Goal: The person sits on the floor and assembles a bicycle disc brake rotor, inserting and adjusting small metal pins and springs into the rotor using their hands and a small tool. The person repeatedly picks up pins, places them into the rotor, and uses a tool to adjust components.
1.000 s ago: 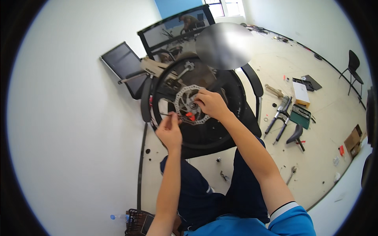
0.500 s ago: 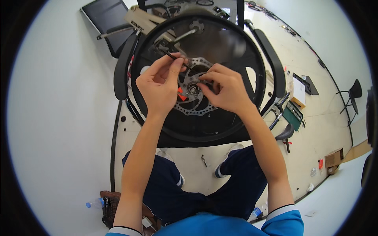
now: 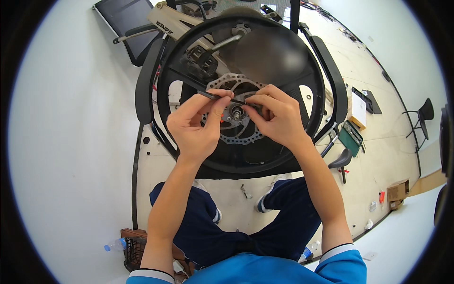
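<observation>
A black bicycle wheel [image 3: 239, 164] lies flat across an office chair in front of me, a silver brake disc [image 3: 242, 140] at its centre around the hub axle [image 3: 237, 114]. My left hand [image 3: 196, 127] is closed on a slim black rod-like tool [image 3: 206, 94], pinched between thumb and fingers and slanting right over the disc. At the tool's tip, the thumb and fingertips of my right hand [image 3: 280, 114] pinch together. Whatever small piece they hold is too hidden to name. A small red-orange mark shows on the disc beside my left thumb.
Black armrests [image 3: 150, 78] flank the wheel. Beyond it are a beige bicycle frame [image 3: 172, 21] and a pedal [image 3: 202, 60]. On the floor at right lie a green tool case [image 3: 349, 140], a bicycle saddle [image 3: 341, 158] and a white box [image 3: 358, 111]. A brown crate [image 3: 134, 234] stands lower left.
Both hands have shifted slightly down and right. The black tool has tilted flatter, and its tip now meets my right fingertips. The view has shifted a little.
</observation>
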